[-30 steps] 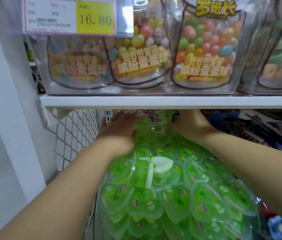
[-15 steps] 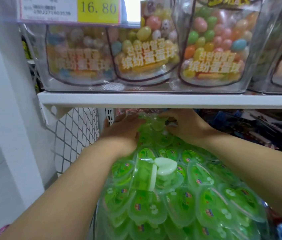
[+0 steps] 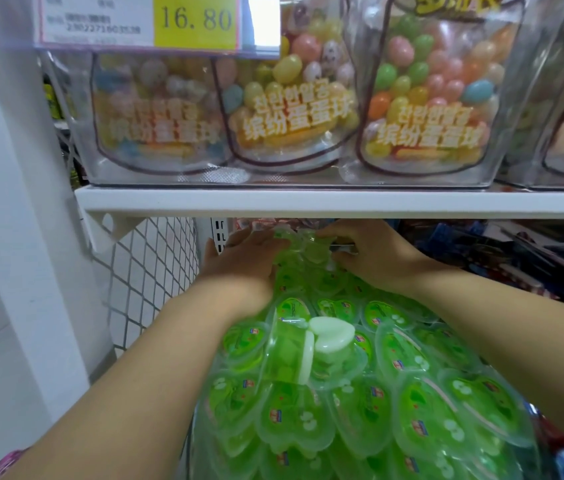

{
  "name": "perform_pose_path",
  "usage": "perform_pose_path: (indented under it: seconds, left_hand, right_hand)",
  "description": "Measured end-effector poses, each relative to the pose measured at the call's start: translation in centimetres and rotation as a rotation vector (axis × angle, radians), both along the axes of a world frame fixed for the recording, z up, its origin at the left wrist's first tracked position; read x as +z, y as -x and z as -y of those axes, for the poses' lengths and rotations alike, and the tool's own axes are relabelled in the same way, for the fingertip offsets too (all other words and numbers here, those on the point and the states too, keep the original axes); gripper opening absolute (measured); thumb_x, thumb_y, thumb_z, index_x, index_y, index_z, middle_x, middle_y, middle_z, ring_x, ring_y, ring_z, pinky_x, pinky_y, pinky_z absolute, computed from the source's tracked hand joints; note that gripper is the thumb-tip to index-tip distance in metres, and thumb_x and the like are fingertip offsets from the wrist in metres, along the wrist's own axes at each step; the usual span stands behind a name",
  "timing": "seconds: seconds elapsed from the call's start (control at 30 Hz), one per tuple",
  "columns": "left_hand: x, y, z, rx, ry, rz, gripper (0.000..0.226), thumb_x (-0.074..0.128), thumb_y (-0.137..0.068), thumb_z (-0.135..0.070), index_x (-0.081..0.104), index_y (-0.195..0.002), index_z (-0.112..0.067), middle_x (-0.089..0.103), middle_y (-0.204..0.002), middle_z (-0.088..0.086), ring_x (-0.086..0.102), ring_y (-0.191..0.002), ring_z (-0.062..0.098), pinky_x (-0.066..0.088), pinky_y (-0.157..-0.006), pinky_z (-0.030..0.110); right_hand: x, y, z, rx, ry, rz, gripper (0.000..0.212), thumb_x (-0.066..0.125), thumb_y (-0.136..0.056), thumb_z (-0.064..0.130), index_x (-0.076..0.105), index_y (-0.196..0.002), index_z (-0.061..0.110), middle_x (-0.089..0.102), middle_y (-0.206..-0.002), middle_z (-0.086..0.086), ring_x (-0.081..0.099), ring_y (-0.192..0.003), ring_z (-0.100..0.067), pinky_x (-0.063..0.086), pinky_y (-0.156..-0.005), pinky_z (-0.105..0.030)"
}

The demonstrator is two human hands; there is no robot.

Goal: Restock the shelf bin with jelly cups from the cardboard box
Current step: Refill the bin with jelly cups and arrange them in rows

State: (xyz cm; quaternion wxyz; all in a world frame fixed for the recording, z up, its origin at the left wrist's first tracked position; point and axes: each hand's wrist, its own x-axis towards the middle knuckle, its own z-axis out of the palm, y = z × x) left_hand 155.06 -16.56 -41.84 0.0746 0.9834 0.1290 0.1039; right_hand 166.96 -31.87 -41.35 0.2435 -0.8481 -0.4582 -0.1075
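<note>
Several green heart-shaped jelly cups (image 3: 360, 403) are heaped high in a clear shelf bin (image 3: 193, 441) on the lower shelf. One cup (image 3: 322, 348) lies tipped on its side on top of the heap, pale base showing. My left hand (image 3: 242, 261) and my right hand (image 3: 374, 254) reach under the upper shelf to the back of the heap. Their fingers lie over the rearmost cups (image 3: 296, 244), fingertips almost meeting. The fingertips are partly hidden in shadow. The cardboard box is out of view.
The white upper shelf board (image 3: 308, 202) hangs just above my hands and carries clear bags of coloured egg candy (image 3: 294, 98) and a 16.80 price tag (image 3: 194, 20). A white wire mesh panel (image 3: 149, 268) stands left. Dark blue packets (image 3: 522, 254) lie right.
My view has moved slightly closer and lower. Both hands stay at the back of the heap, their fingertips drawn a little nearer together over the rear cups.
</note>
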Motion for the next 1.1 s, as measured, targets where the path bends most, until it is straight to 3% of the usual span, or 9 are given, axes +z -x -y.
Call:
perform_pose_path:
  seconds: [0.13, 0.3, 0.37, 0.47, 0.6, 0.7, 0.8, 1.0, 1.1]
  left_hand:
    - [0.1, 0.0, 0.1, 0.004, 0.004, -0.006, 0.051, 0.036, -0.100, -0.022, 0.023, -0.146, -0.041, 0.008, -0.157, -0.018, 0.002, -0.146, 0.012, 0.004, -0.117, 0.052]
    - [0.2, 0.5, 0.3, -0.001, 0.016, 0.011, 0.050, 0.036, -0.100, -0.022, 0.024, -0.145, -0.040, 0.007, -0.157, -0.018, 0.002, -0.146, 0.012, 0.004, -0.117, 0.051]
    - [-0.1, 1.1, 0.2, -0.005, 0.041, 0.054, 0.051, 0.037, -0.099, -0.021, 0.027, -0.144, -0.041, 0.011, -0.157, -0.018, 0.005, -0.145, 0.010, 0.007, -0.117, 0.049]
    - [-0.6, 2.5, -0.2, -0.052, 0.071, 0.185, 0.050, 0.044, -0.095, -0.017, 0.039, -0.140, -0.037, 0.027, -0.153, -0.011, 0.022, -0.141, 0.016, 0.021, -0.114, 0.045]
    - [-1.1, 4.9, -0.1, -0.091, 0.080, 0.268, 0.044, 0.045, -0.092, -0.009, 0.055, -0.129, -0.032, 0.050, -0.137, -0.002, 0.049, -0.123, 0.023, 0.039, -0.104, 0.038]
    - [-1.1, 6.3, 0.2, -0.089, 0.112, 0.302, 0.043, 0.044, -0.092, -0.009, 0.060, -0.123, -0.034, 0.058, -0.129, -0.002, 0.057, -0.114, 0.024, 0.045, -0.097, 0.038]
    - [-0.9, 7.0, 0.6, -0.089, 0.118, 0.314, 0.041, 0.044, -0.093, -0.010, 0.061, -0.122, -0.034, 0.061, -0.126, -0.002, 0.058, -0.112, 0.023, 0.047, -0.095, 0.038]
    - [-0.9, 7.0, 0.9, -0.100, 0.156, 0.332, 0.038, 0.045, -0.093, -0.011, 0.062, -0.120, -0.032, 0.062, -0.125, -0.004, 0.058, -0.113, 0.020, 0.046, -0.097, 0.037]
    - [-0.5, 6.7, 1.1, -0.118, 0.215, 0.339, 0.036, 0.046, -0.095, -0.012, 0.062, -0.121, -0.029, 0.062, -0.125, -0.006, 0.057, -0.116, 0.016, 0.043, -0.100, 0.027]
  right_hand:
    - [0.2, 0.4, 0.3, 0.000, -0.006, 0.007, 0.042, 0.057, -0.085, -0.002, 0.059, -0.125, 0.012, 0.056, -0.126, -0.005, 0.050, -0.104, -0.010, 0.030, -0.072, 0.003]
    - [0.5, 1.4, 1.1, -0.038, -0.050, 0.018, 0.038, 0.063, -0.086, 0.010, 0.062, -0.122, 0.022, 0.055, -0.131, 0.003, 0.048, -0.122, -0.014, 0.033, -0.094, -0.012]
    - [0.8, 2.6, 1.8, -0.068, -0.033, 0.032, 0.036, 0.062, -0.087, 0.015, 0.062, -0.121, 0.026, 0.057, -0.129, 0.005, 0.050, -0.121, -0.014, 0.033, -0.095, -0.017]
    - [1.2, 5.3, 3.3, 0.013, -0.025, 0.038, 0.029, 0.058, -0.090, 0.018, 0.064, -0.118, 0.022, 0.062, -0.122, 0.003, 0.054, -0.116, -0.013, 0.035, -0.097, -0.019]
    - [1.8, 9.1, 5.5, 0.154, 0.017, -0.130, 0.033, 0.050, -0.092, 0.035, 0.060, -0.123, 0.029, 0.059, -0.122, 0.019, 0.051, -0.112, 0.006, 0.037, -0.099, -0.015]
    - [1.7, 10.5, 5.9, 0.182, 0.109, -0.140, 0.043, 0.059, -0.085, 0.044, 0.055, -0.127, 0.033, 0.057, -0.118, 0.023, 0.050, -0.106, 0.010, 0.038, -0.089, -0.006]
    - [1.2, 11.0, 5.5, 0.189, 0.166, -0.071, 0.047, 0.067, -0.082, 0.039, 0.055, -0.127, 0.031, 0.057, -0.117, 0.021, 0.048, -0.102, 0.010, 0.030, -0.081, 0.004]
    - [1.2, 10.2, 5.5, 0.105, 0.047, -0.061, 0.039, 0.068, -0.084, 0.027, 0.059, -0.122, 0.026, 0.061, -0.112, 0.016, 0.051, -0.097, 0.007, 0.031, -0.076, 0.003]
    - [1.3, 9.1, 5.7, 0.001, -0.074, -0.083, 0.038, 0.065, -0.085, 0.025, 0.060, -0.123, 0.022, 0.063, -0.114, 0.010, 0.055, -0.096, -0.001, 0.037, -0.080, -0.006]
